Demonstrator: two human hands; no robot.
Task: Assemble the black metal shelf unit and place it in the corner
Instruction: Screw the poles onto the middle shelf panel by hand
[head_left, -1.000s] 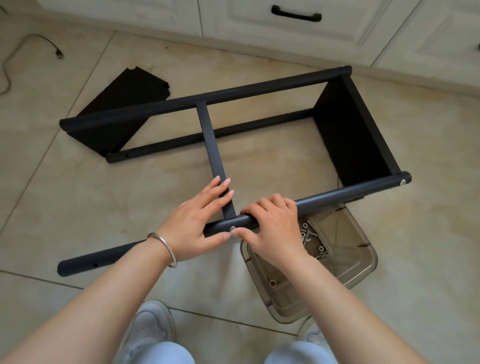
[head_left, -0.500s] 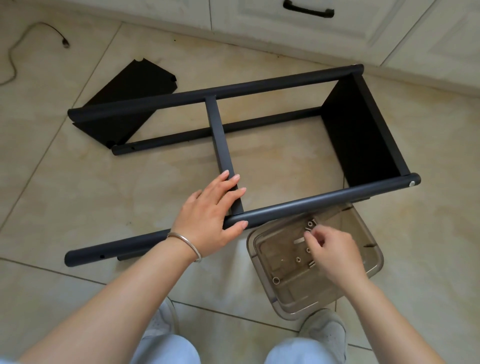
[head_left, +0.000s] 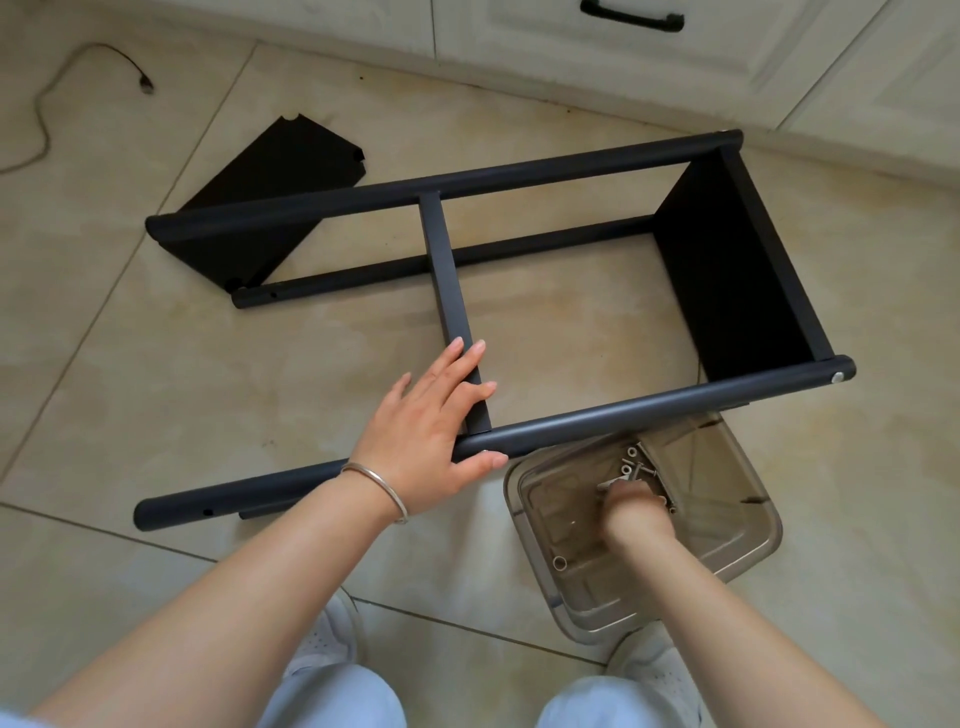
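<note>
The black metal shelf frame (head_left: 613, 413) lies on its side on the tiled floor, with long round posts, a flat crossbar (head_left: 447, 270) and one black shelf panel (head_left: 727, 260) fixed at its right end. My left hand (head_left: 431, 431) rests with straight fingers on the near post and the crossbar's end, the thumb under the post. My right hand (head_left: 634, 512) reaches down into a clear plastic box (head_left: 727, 551) of screws (head_left: 636, 460), fingers curled among them; what they pinch is hidden. A loose black shelf panel (head_left: 270, 182) lies on the floor at the back left.
White cabinet doors with a black handle (head_left: 631, 15) run along the far edge. A dark cable (head_left: 57, 88) lies on the floor at the far left. My two white shoes (head_left: 327, 639) stand at the bottom, close to the box.
My right hand left the near post and went down into the screw box. My left hand stayed on the post and crossbar joint.
</note>
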